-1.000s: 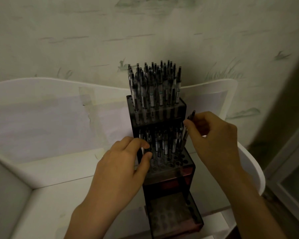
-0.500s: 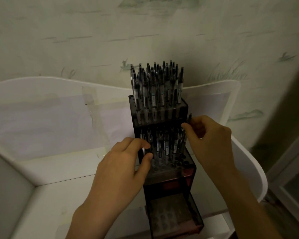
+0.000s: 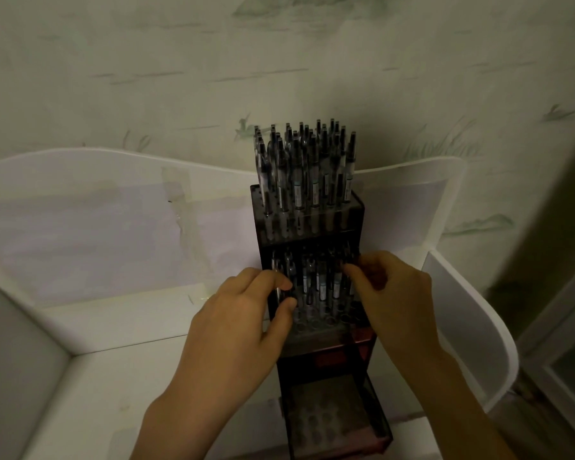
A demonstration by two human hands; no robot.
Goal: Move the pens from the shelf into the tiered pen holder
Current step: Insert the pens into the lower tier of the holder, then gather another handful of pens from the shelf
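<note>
Tiered pen holder (image 3: 307, 283), dark and stepped, standing on the white shelf (image 3: 120, 330). Top tier packed with upright pens (image 3: 304, 167); middle tier partly filled; bottom tier, nearest the viewer, shows only vacant holes. Right hand (image 3: 390, 293) at the middle tier's right edge, grip clenched in a pinch around a pen (image 3: 347, 260), evidently to steer its tip into a hole below the fingers. Left hand (image 3: 246, 313) grasps a pen (image 3: 279, 287) at the tier's left edge, thumb against the holder, probably also bracing it against tipping.
</note>
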